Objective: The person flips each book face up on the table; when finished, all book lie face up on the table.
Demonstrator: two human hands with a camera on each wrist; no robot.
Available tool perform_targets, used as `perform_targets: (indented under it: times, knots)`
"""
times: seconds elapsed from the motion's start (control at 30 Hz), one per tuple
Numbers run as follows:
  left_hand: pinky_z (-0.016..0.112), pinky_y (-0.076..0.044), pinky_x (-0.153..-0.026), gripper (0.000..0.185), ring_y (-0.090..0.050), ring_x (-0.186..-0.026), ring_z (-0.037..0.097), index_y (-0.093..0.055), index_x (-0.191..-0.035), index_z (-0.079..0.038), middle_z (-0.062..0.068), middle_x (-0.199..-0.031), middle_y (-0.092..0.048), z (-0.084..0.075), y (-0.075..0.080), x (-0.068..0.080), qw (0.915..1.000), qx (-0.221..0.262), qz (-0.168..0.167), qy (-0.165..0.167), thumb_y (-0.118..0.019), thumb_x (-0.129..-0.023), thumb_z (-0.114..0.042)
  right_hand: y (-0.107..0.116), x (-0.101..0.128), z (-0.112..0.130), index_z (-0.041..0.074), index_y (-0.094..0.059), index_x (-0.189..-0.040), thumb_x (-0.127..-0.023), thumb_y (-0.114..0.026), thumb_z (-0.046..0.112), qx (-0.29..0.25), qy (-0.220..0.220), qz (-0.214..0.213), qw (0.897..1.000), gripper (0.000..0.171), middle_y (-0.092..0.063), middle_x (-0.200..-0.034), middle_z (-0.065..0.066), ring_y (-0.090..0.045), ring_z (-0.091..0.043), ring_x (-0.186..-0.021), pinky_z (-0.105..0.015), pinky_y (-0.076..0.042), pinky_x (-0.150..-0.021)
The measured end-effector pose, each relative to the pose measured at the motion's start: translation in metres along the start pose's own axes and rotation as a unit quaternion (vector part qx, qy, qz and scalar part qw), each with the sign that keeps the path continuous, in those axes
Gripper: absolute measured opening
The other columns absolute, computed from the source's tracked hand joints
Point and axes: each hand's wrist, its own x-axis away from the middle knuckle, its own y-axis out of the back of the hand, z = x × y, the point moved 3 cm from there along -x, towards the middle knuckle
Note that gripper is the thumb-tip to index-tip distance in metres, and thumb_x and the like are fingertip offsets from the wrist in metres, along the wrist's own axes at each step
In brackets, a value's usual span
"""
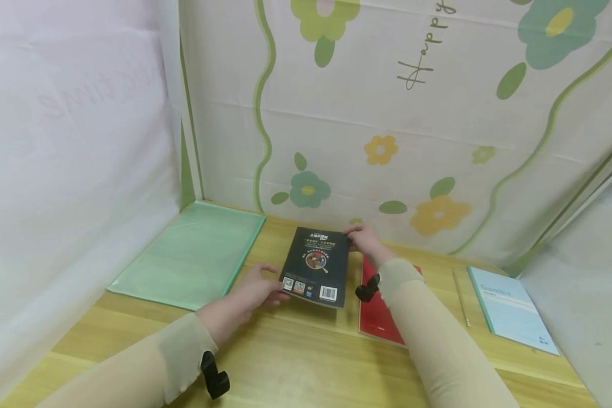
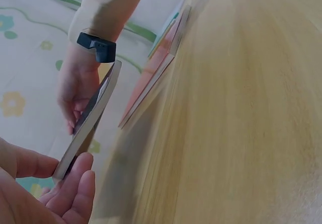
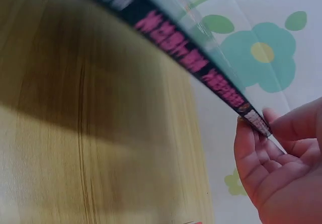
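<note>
Where the wooden table (image 1: 306,362) meets the left curtain, one green plastic folder (image 1: 191,255) lies flat, the farthest thing to the left; just right of it the left hand (image 1: 252,292) holds the near left corner of one black book (image 1: 316,265), thumb on the cover and fingers curled beneath the edge (the left wrist view shows the corner pinched between thumb and fingers, with the book lifted off the wood and tilted); the book sits in the middle of the table, back cover up, with one barcode and two small square codes along its near edge; the right hand (image 1: 367,241) grips the far right corner of the same book, fingers wrapped round the edge, and the right wrist view shows the pink-lettered spine running down to the fingertips (image 3: 251,143); both hands, then, are closed on that single book; under the right forearm lies one red book (image 1: 379,323), flat and just beside the black one; further right one pencil (image 1: 460,297) lies on the wood, and beyond it one pale blue notebook (image 1: 512,309) rests near the table's right edge; a flowered cloth (image 1: 387,113) hangs behind.
</note>
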Motion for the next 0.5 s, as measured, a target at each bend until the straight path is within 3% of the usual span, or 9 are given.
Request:
perform_targets:
  times: [0.1,0.3,0.5]
  knots:
    - [0.031,-0.058,-0.058,0.032,-0.071,-0.076,0.032,-0.049,-0.118,0.005,0.023,-0.098,-0.066,0.001,0.000,-0.001,0.9999,0.001,-0.003,-0.013,-0.059,-0.088,0.008,0.002,-0.001,0.001,-0.015,-0.057,-0.115,-0.094,-0.038,-0.010,-0.024,-0.002,0.001,1.000,0.028,-0.063,-0.094,-0.019,-0.064,-0.018,-0.070,-0.031,-0.059,-0.067]
    - [0.031,-0.058,-0.059,0.014,-0.071,-0.078,0.028,-0.057,-0.104,0.007,0.025,-0.106,-0.063,0.002,0.000,-0.003,0.9993,-0.017,-0.012,-0.030,-0.054,-0.091,0.006,0.006,0.000,0.004,-0.016,-0.054,-0.122,-0.087,-0.040,-0.017,-0.022,0.016,0.021,0.999,0.037,-0.061,-0.096,-0.016,-0.061,-0.017,-0.074,-0.028,-0.056,-0.070]
    - [0.034,-0.060,-0.065,0.017,-0.070,-0.078,0.029,-0.057,-0.108,0.010,0.025,-0.105,-0.062,0.002,0.001,-0.002,0.9994,-0.013,-0.025,-0.022,-0.050,-0.092,0.007,0.007,0.003,0.010,-0.013,-0.052,-0.126,-0.087,-0.045,-0.019,-0.023,0.041,0.037,0.998,0.041,-0.058,-0.104,-0.014,-0.058,-0.017,-0.084,-0.043,-0.051,-0.091]
